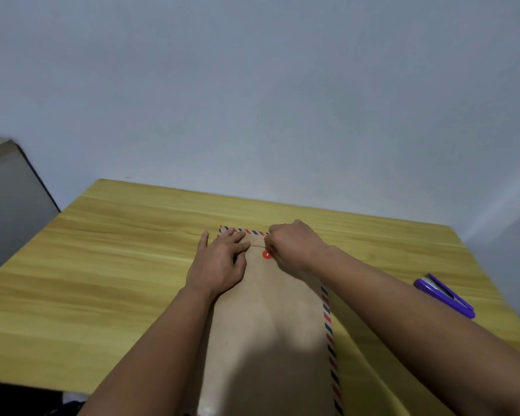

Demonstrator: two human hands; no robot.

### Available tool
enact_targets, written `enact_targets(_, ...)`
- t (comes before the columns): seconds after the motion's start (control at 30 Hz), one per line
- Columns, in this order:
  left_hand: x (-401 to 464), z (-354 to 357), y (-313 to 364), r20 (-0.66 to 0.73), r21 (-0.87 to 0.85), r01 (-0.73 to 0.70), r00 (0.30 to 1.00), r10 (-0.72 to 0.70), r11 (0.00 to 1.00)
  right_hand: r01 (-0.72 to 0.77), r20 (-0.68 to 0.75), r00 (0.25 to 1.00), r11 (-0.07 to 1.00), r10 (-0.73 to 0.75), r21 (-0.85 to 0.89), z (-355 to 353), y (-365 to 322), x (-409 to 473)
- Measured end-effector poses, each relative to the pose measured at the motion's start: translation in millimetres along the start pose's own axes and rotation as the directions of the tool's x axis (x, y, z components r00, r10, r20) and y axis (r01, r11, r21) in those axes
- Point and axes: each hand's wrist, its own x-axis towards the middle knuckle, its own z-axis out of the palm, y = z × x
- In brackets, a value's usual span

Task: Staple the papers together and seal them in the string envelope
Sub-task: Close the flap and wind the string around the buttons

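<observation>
We lean over a brown envelope point(267, 325) with red-and-blue striped edges, lying lengthwise on the yellow wooden tabletop point(117, 250), its flap end pointing away from us. Our left hand point(219, 262) lies flat and spread on the flap, fingers straight, pressing it down; our right hand point(294, 247) is curled, its fingertips pinching what looks like the thin string point(257, 245) just above the red button point(267, 254). No loose papers are in view, so we judge them already inside, and the step in hand to be winding the string shut. To do it well we should keep the string taut, hold the flap flat so it cannot spring up, and lead the string round under the rim of the button in tight turns, not across its top. Both forearms reach forward from the near edge, the left one coming straight up the envelope, the right one slanting in from the right side with the wrist bent inward. A purple stapler point(445, 295) lies well apart on the right of the tabletop, untouched.
</observation>
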Motion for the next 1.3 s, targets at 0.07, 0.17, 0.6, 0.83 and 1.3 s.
enact_targets(0.07,0.2,-0.8,0.7,0.007,0.009,0.001,1.000,-0.001,1.000,0.051,-0.036,0.998,0.999,-0.051,-0.002,2.7,2.8,-13.5)
enact_targets(0.17,0.0,-2.4,1.8,0.015,0.023,0.004,1.000,-0.004,1.000,0.005,-0.079,0.997,0.998,-0.001,0.058,4.6,2.0,-27.9)
enact_targets(0.6,-0.9,-4.8,4.5,0.019,0.012,0.013,1.000,-0.013,1.000,-0.376,0.058,0.927,0.915,0.372,0.144,3.2,-28.3,-36.8)
enact_targets(0.83,-1.2,-4.7,3.8,0.014,0.003,0.009,1.000,-0.009,1.000,-0.225,0.067,0.974,0.944,0.215,0.240,-10.3,-42.6,-20.4)
enact_targets(1.3,-1.7,-3.9,3.1,0.023,0.019,0.008,1.000,-0.008,1.000,-0.150,0.282,0.959,0.895,0.028,0.421,-21.6,1.0,35.0)
